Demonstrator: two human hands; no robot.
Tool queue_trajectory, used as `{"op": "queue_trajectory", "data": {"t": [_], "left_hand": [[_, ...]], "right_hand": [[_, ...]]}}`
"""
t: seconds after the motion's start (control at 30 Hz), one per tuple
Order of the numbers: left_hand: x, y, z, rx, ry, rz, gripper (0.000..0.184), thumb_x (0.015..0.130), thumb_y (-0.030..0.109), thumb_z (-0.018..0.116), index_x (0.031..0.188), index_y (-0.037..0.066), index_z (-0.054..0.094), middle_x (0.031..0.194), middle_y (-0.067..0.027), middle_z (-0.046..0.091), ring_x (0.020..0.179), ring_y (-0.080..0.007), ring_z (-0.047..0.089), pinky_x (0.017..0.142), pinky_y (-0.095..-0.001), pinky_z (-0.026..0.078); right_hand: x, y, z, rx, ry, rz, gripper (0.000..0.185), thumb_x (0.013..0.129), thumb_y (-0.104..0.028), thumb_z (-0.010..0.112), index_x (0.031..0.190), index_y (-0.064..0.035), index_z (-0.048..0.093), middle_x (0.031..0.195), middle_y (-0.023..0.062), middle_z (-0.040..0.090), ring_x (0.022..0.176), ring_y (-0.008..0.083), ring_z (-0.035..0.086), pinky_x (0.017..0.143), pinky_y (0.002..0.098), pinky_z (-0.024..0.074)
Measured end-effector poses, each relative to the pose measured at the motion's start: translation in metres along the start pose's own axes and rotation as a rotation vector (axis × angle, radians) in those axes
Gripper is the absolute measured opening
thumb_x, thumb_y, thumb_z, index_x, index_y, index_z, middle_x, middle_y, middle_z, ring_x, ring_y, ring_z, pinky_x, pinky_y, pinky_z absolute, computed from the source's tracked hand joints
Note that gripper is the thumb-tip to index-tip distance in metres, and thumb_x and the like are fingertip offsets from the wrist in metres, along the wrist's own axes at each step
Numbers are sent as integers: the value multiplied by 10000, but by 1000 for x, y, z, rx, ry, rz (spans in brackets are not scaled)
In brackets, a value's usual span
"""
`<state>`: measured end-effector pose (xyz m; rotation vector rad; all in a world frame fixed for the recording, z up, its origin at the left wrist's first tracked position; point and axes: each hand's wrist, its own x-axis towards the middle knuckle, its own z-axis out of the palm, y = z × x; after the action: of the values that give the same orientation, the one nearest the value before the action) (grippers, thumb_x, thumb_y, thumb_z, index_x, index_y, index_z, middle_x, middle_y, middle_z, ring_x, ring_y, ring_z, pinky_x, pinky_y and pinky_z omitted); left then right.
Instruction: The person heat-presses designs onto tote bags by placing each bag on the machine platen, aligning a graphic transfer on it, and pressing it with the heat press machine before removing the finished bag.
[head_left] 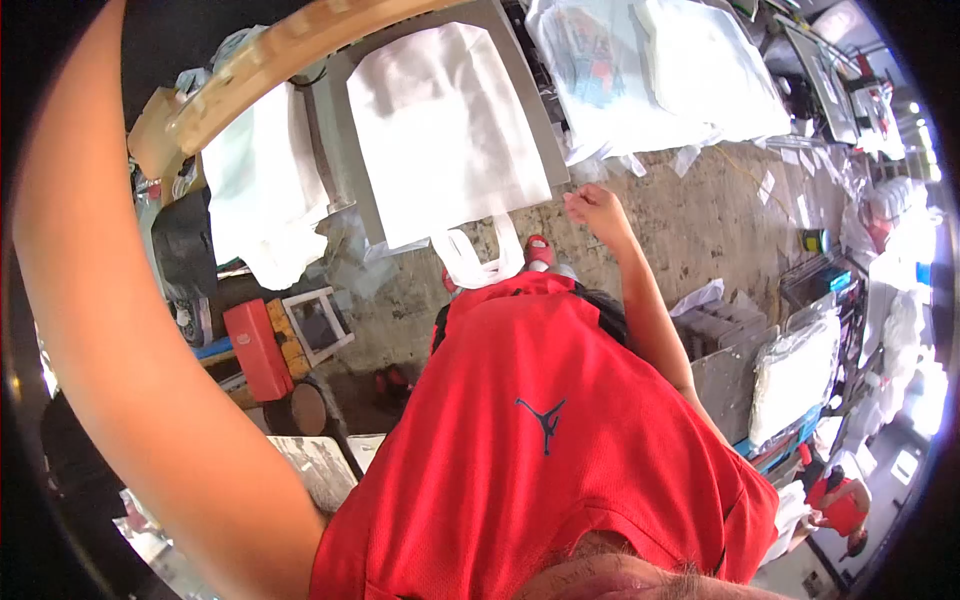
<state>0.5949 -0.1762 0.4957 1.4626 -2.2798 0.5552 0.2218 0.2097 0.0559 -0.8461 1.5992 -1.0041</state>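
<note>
A white tote bag (450, 130) lies flat on a grey board (375, 215), its handles (480, 262) hanging over the near edge toward my red shirt. Beside the bag's lower right corner is my right hand (597, 213), apart from it, with loosely bent fingers and nothing visible in them. My left arm (120, 250) reaches up along the left side and leaves the picture at the top, so the left hand is hidden. Over the bag's upper left runs a pale wooden bar (270, 75), curved by the lens; what holds it is out of sight.
White cloth items (260, 190) lie to the left. At upper right is a pile under clear plastic (660, 90). A red box (257, 350) and a small white frame (318, 325) sit lower left. Paper scraps litter the floor (700, 220). Another person (838, 505) is at far right.
</note>
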Motion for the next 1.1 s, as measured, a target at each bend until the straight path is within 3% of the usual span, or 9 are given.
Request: {"op": "queue_trajectory", "data": {"t": [0.13,0.27,0.4,0.43,0.57,0.6,0.7,0.9,1.1], "left_hand": [[-2,16,-15,-34,77,36,246,941,250,694,921,8,735,872,-68,724,751,-154,648,696,-285,509],[-55,59,-78,-212,212,105,248,939,248,710,937,2,736,882,-73,721,778,-162,652,713,-293,509],[-159,140,-94,-604,-95,171,252,937,247,725,953,-5,736,891,-77,719,805,-170,656,729,-300,509],[-181,147,-68,-757,-227,442,127,902,130,755,992,42,769,895,-46,721,776,-131,651,672,-287,495],[-268,167,75,-1168,-473,103,161,888,204,776,867,45,779,695,-58,685,623,-146,628,594,-276,485],[-287,176,101,-1366,-541,-109,233,923,252,739,896,23,768,718,-79,706,653,-143,671,616,-293,507],[-299,193,122,-1162,-523,-323,281,986,259,592,968,-3,692,802,-149,717,734,-318,703,678,-389,532],[-294,189,122,-1218,-160,-153,234,944,176,549,1106,9,577,1033,-210,659,935,-388,647,800,-405,510],[-295,183,142,-1284,-96,-102,520,998,410,508,1232,-46,600,1095,-205,658,983,-361,630,877,-414,487]], "right_hand": [[-12,14,-20,52,113,-17,195,947,-171,665,972,21,685,814,59,696,723,126,646,653,289,522],[-41,-97,-60,171,572,-404,178,958,-158,620,896,3,664,765,30,638,685,119,557,667,275,438],[-51,-216,-55,374,350,-926,112,950,-68,631,900,29,653,850,71,661,791,129,587,748,258,439],[-51,-236,-43,327,250,-997,86,949,-44,639,926,36,661,879,73,670,815,132,605,780,253,453],[-31,-267,29,38,-192,-879,106,971,-38,607,1009,42,665,1008,90,671,922,149,619,856,290,489],[-21,-266,57,-57,-167,-947,152,943,-142,698,1001,-2,694,847,18,677,801,91,626,734,266,503],[8,-248,110,-322,-301,-776,149,913,-154,705,920,-7,679,846,122,677,763,210,658,687,333,530],[33,-212,140,-311,-104,-936,112,854,-100,711,907,-14,662,880,112,639,773,281,649,705,380,529],[41,-196,150,-471,-66,-972,120,783,-105,741,856,-46,666,890,101,662,792,308,651,708,408,546]]}}
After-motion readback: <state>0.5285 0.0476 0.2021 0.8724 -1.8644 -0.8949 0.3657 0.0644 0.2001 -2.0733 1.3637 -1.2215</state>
